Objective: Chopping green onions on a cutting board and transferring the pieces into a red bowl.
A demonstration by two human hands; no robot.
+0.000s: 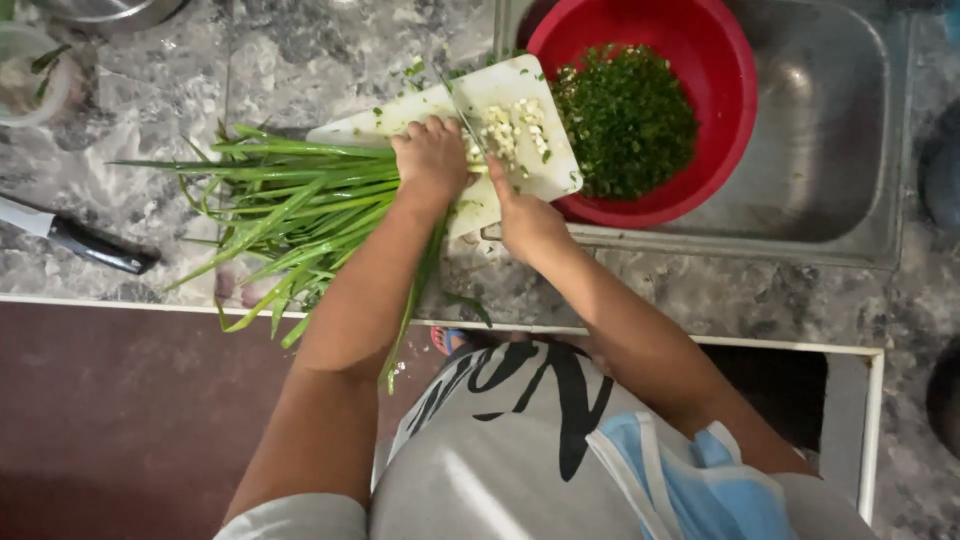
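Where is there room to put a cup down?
Bare grey marble counter lies above the long green onion stalks, beside the black-handled knife. The white plastic cutting board, the red round plastic bowl and both hands crowd the middle.

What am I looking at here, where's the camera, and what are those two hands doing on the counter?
There is no machine: a person wears a camera on the head, looking down at their own arms. The left hand presses a bunch of green onions onto a white cutting board. The right hand holds a knife over the chopped white pieces. The board lies on a marble counter, its far end over a red bowl of chopped greens in a steel sink. A second, black-handled knife lies at left.
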